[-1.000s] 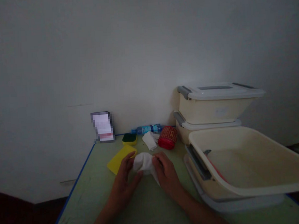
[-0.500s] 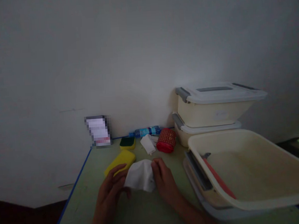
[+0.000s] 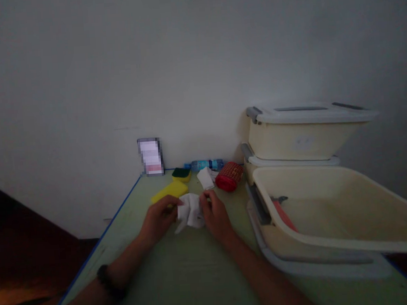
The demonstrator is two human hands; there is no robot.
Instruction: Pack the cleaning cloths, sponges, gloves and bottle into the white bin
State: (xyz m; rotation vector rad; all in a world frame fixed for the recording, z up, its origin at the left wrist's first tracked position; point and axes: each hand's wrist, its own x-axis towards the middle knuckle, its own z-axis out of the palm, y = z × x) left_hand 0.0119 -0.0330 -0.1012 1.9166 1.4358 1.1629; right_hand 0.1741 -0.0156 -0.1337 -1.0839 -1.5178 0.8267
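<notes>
A white cloth (image 3: 193, 212) is bunched and creased between my two hands above the green tabletop (image 3: 184, 274). My left hand (image 3: 160, 217) pinches its left edge between thumb and fingers, and a loose corner hangs down there. On the other side, my right hand (image 3: 215, 213) grips the right edge with curled fingers. Just beyond the left fingers lies a yellow sponge (image 3: 170, 190). Farther back are a second sponge (image 3: 182, 174) with a dark green top and a folded white cloth piece (image 3: 205, 178).
A red patterned pouch (image 3: 229, 176) and a blue-labelled bottle (image 3: 206, 165) lie near the wall. At right stands an open cream bin (image 3: 317, 186) with a red-handled tool (image 3: 284, 215) inside. Lidded boxes (image 3: 293, 137) are stacked behind. A phone (image 3: 151, 157) leans at the back left.
The white cloth has gone from spread out to bunched up, and my hands are closer together. My left hand now pinches its edge. The camera view has shifted, showing more of my forearms.
</notes>
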